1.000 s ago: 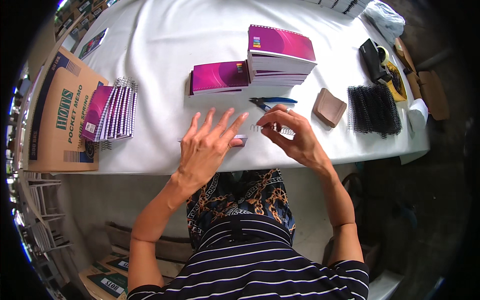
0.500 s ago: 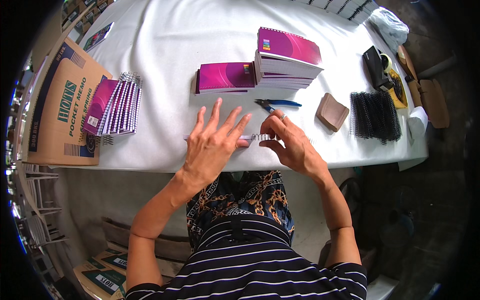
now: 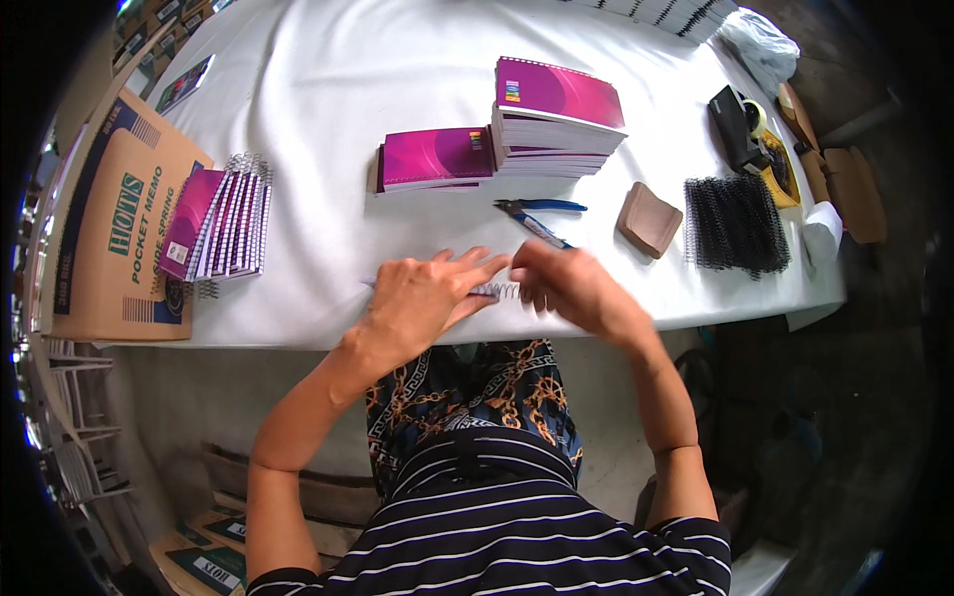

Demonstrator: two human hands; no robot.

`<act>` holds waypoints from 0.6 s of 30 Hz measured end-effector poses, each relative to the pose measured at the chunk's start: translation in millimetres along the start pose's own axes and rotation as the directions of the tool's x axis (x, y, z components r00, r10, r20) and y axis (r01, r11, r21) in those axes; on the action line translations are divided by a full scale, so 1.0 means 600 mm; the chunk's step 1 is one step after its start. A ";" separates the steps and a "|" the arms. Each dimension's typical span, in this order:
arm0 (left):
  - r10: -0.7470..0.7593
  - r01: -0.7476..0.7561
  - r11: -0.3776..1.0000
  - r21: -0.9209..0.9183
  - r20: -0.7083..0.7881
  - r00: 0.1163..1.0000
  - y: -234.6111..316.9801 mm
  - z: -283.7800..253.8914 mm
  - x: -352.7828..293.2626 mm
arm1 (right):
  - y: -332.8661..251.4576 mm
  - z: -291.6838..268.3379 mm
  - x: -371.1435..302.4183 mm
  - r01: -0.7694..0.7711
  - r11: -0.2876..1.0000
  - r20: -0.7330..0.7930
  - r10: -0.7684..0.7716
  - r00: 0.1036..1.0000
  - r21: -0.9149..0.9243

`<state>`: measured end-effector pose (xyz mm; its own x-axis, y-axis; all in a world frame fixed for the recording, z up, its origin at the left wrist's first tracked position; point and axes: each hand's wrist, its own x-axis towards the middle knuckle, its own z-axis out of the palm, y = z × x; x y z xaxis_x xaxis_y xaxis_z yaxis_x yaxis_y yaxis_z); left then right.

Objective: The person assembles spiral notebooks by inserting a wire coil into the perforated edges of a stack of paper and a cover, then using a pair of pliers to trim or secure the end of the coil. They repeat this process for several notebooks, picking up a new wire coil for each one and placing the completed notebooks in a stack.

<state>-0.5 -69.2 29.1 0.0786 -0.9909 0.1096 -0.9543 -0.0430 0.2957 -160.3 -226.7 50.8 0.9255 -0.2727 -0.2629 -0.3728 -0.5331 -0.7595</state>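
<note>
Near the front edge of the table, my left hand [image 3: 422, 293] is closed over a small notepad [image 3: 485, 291], with the thumb along its near side. Most of that pad is hidden under the hand. From its right end a wire spiral coil [image 3: 510, 291] sticks out. My right hand [image 3: 571, 286], slightly blurred, has its curled fingers on the coil's free end. Just beyond the hands lie blue-handled cutting pliers [image 3: 545, 206]. A low pile of purple notepads [image 3: 437, 157] stands farther back, beside a taller stack of purple notepads [image 3: 558, 91].
At left, spiral-bound notepads [image 3: 224, 221] lean by a cardboard box [image 3: 124, 233]. To the right are a brown block [image 3: 650, 220], a bundle of black coils [image 3: 735, 226], a black tape dispenser [image 3: 735, 129] and a yellow container [image 3: 782, 171]. A plastic bag [image 3: 760, 48] sits far right.
My left hand's spread fingers have come together and lowered around the pad. My right hand has shifted slightly along the coil, its fingers more curled. The view has shifted slightly.
</note>
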 end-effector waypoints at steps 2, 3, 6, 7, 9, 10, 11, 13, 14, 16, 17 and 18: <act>0.044 -0.045 0.999 0.012 0.122 0.992 -0.008 -0.012 0.002 | 0.087 -0.052 -0.003 0.236 0.948 -0.285 -0.291 0.913 -0.212; 0.076 -0.079 0.997 0.012 0.181 0.981 -0.009 -0.015 0.005 | 0.147 -0.096 -0.013 0.382 0.841 -0.354 -0.515 0.780 -0.383; 0.182 -0.170 0.973 0.156 -0.071 0.981 -0.016 -0.014 -0.002 | 0.177 -0.163 -0.055 -0.397 0.551 -0.382 0.148 0.912 -0.734; 0.151 -0.139 0.977 0.162 -0.062 0.987 -0.022 -0.011 -0.008 | 0.193 -0.176 -0.058 -0.374 0.653 -0.370 0.152 0.917 -0.658; 0.071 -0.062 0.982 0.180 -0.044 0.996 -0.039 -0.008 -0.024 | 0.197 -0.189 -0.053 -0.273 0.833 -0.326 0.119 0.938 -0.481; 0.062 -0.058 0.989 0.137 -0.024 0.998 -0.044 -0.009 -0.031 | 0.174 -0.185 -0.050 -0.193 0.908 -0.291 0.084 0.953 -0.372; 0.052 -0.051 0.994 0.093 -0.005 0.999 -0.047 -0.011 -0.038 | 0.150 -0.182 -0.050 -0.112 0.961 -0.258 0.045 0.965 -0.252; 0.036 -0.037 0.998 0.041 0.014 0.999 -0.048 -0.015 -0.045 | 0.086 -0.149 -0.036 0.261 0.950 -0.028 -0.260 0.965 0.169; 0.019 -0.019 0.999 0.042 0.008 1.000 -0.048 -0.019 -0.040 | 0.066 -0.122 -0.007 0.315 0.890 0.129 -0.374 0.918 0.330; 0.042 -0.040 0.998 0.047 -0.049 0.998 -0.050 -0.021 -0.026 | 0.016 -0.065 0.033 0.208 0.975 0.304 -0.220 0.927 0.072; 0.069 -0.064 0.996 0.058 -0.096 0.993 -0.054 -0.017 -0.022 | 0.033 -0.056 0.050 0.275 0.957 0.274 -0.289 0.917 0.088; 0.083 -0.074 0.995 0.067 -0.148 0.985 -0.056 -0.015 -0.018 | 0.042 -0.051 0.071 0.344 0.934 0.257 -0.358 0.898 0.099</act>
<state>33.2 -55.7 26.6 0.0408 -0.9611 0.2731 -0.9748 0.0217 0.2222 -132.3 -276.1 38.8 0.9814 0.1520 -0.1175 -0.0235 -0.5120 -0.8587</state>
